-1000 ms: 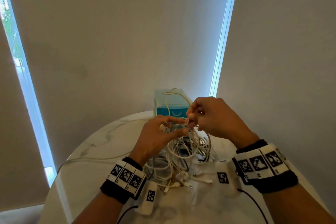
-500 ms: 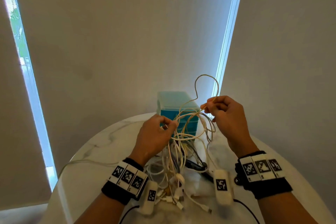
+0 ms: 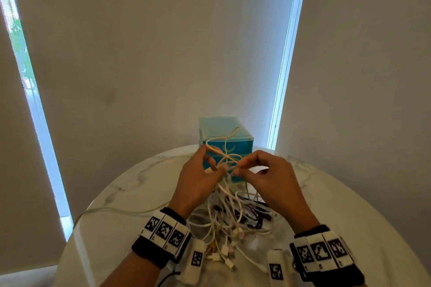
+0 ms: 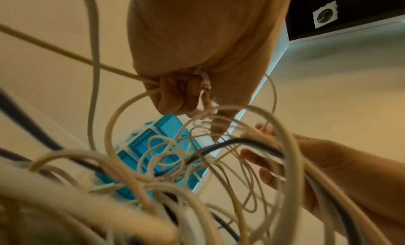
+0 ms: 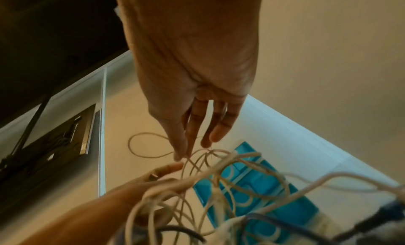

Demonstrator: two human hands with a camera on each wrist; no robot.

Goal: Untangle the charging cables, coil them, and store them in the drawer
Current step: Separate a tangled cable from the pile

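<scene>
A tangle of white, cream and dark charging cables (image 3: 229, 207) lies on the round marble table (image 3: 140, 193), partly lifted. My left hand (image 3: 210, 170) grips a bunch of white strands above the pile, its fingers curled round them (image 4: 175, 94), with a metal plug by its thumb. My right hand (image 3: 242, 168) is close beside it, thumb and forefinger (image 5: 181, 153) pinching a thin cream cable (image 3: 224, 144) that loops up in front of the blue drawer unit (image 3: 227, 128). The drawers look closed.
The drawer unit (image 5: 263, 179) stands at the table's far edge against the wall. A thin pale cable (image 3: 112, 211) trails over the table's left edge. Loose plugs (image 3: 224, 254) lie near my wrists. Bright window strips flank the wall.
My right hand has come down and left from its raised pull, back beside the left hand. The thin cable's loop now sits lower, over the drawer unit.
</scene>
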